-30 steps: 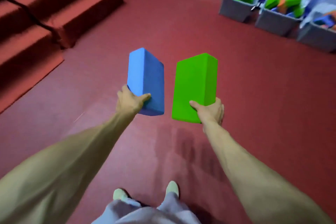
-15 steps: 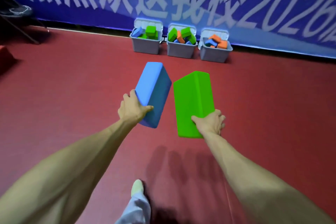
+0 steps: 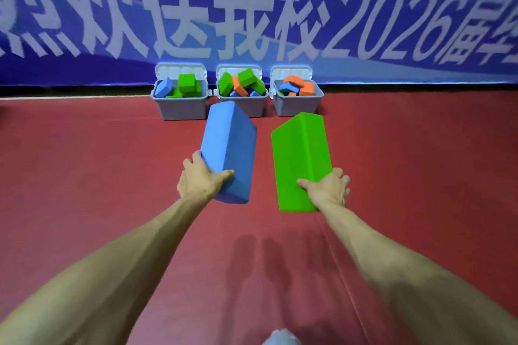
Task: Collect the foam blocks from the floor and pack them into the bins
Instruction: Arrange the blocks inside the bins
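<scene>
Blue foam block (image 3: 228, 148) is in your left hand (image 3: 200, 180), held up off the red floor (image 3: 84, 176). Your left forearm comes in from the bottom left, stretched forward. The hand grips the block's near lower end: thumb (image 3: 224, 175) lies flat across the broad face, fingers wrap round the left edge with their tips hidden behind. The block tilts, its far end leaning up and left toward the bins.

Just right of it, apart and not touching, is the green foam block (image 3: 300, 159), also in the air. Your right hand (image 3: 328, 189) clamps its near right corner, thumb (image 3: 304, 183) pressed on the broad face and fingers (image 3: 340, 179) curled round the right edge. The right forearm runs in from the bottom right, extended like the left. Two shadows (image 3: 258, 255) fall on the floor below the blocks.

Three grey bins stand in a row at the far edge of the floor, lids up against the blue banner (image 3: 252, 8). Left bin (image 3: 182, 109) has blue and green blocks. Middle bin (image 3: 256, 106) has green, orange and blue ones, and the blue foam block covers part of its front. Right bin (image 3: 297, 105) has orange and blue ones.

A pale blurred thing (image 3: 281, 339) is at the bottom edge; can't tell what it is.
</scene>
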